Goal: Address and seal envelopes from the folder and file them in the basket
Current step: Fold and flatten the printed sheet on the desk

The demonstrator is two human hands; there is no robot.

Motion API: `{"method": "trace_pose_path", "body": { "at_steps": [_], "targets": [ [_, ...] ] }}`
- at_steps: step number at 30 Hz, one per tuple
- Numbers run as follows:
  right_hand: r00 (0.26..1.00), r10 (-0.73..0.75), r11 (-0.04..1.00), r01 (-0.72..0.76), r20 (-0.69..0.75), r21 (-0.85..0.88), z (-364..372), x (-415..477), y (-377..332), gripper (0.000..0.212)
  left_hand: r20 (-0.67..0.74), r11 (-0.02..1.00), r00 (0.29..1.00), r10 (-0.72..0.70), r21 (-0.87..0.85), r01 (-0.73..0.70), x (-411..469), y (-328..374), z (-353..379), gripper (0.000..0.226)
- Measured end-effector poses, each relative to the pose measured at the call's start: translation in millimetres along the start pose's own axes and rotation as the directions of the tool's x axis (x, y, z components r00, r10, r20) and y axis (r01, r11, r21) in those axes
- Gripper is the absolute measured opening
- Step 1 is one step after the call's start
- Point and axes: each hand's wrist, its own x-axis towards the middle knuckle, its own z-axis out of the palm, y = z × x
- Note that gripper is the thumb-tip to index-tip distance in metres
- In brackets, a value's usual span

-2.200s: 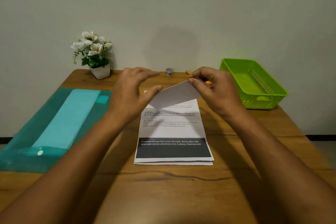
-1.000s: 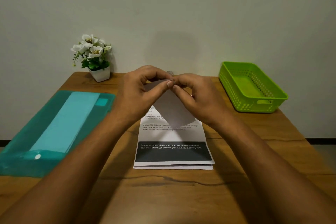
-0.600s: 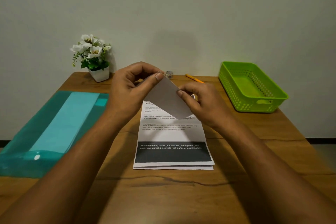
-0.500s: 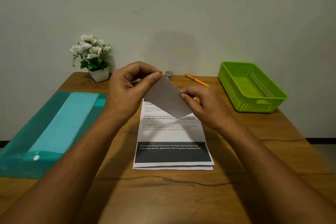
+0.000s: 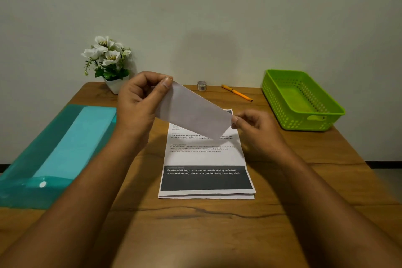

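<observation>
envelope: plain white paper envelope (image 5: 193, 113), tilted, above the printed sheets (image 5: 206, 159) on wooden bench (image 5: 195, 235)
left hand (image 5: 139, 102): pinching its upper end
right hand (image 5: 256, 128): pinching its lower end

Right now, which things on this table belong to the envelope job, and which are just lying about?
For the job:
envelope, held by left hand and right hand
teal folder
green basket
orange pen
small tape roll, probably

Lying about:
flower pot
printed sheets
</observation>
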Motion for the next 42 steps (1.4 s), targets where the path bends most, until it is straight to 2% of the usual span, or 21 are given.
{"method": "trace_pose_path", "body": {
  "at_steps": [3,6,8,10,13,16,20,24,31,38,42],
  "targets": [
    [0.998,0.056,0.953,-0.061,0.026,0.297,2,-1,-4,0.014,-0.113,0.983,0.982,-0.150,-0.118,0.137,3,-13,-2,0.002],
    [0.981,0.148,0.912,-0.183,0.123,0.366,6,-4,-6,0.016,-0.175,0.947,0.945,-0.278,-0.216,0.238,3,-25,-2,0.003],
    [0.974,0.197,0.906,-0.225,0.114,0.357,7,-3,-3,0.009,-0.186,0.949,0.933,-0.309,-0.122,0.290,0,-36,-5,0.005],
    [0.975,0.213,0.928,-0.221,0.058,0.299,7,-1,5,0.005,-0.144,0.933,0.928,-0.343,0.062,0.355,-4,-48,-10,0.015],
    [0.968,0.249,0.951,-0.238,-0.030,0.197,5,0,17,0.006,-0.047,0.842,0.893,-0.447,0.313,0.438,-12,-70,-20,0.033],
    [0.954,0.289,0.953,-0.279,-0.078,0.118,6,-1,30,0.002,0.007,0.753,0.893,-0.450,0.541,0.375,-20,-86,-25,0.033],
    [0.955,0.263,0.964,-0.266,-0.139,-0.004,11,-2,47,0.010,0.025,0.723,0.927,-0.374,0.634,0.274,-21,-99,-25,0.031],
    [0.959,0.225,0.963,-0.247,-0.174,-0.112,14,0,53,0.018,0.037,0.648,0.950,-0.309,0.740,0.182,-19,-107,-21,0.031],
    [0.968,0.150,0.907,-0.217,-0.203,-0.362,20,-4,57,0.018,-0.002,0.585,0.982,-0.187,0.803,0.113,-30,-114,-17,0.025],
    [0.970,0.143,0.890,-0.214,-0.198,-0.404,21,-6,53,0.006,0.022,0.559,0.990,-0.143,0.827,0.062,-32,-114,-16,0.007],
    [0.972,0.152,0.879,-0.216,-0.180,-0.425,22,-7,47,0.005,0.050,0.579,0.984,-0.173,0.813,0.061,-33,-110,-20,0.006]
  ]
}}
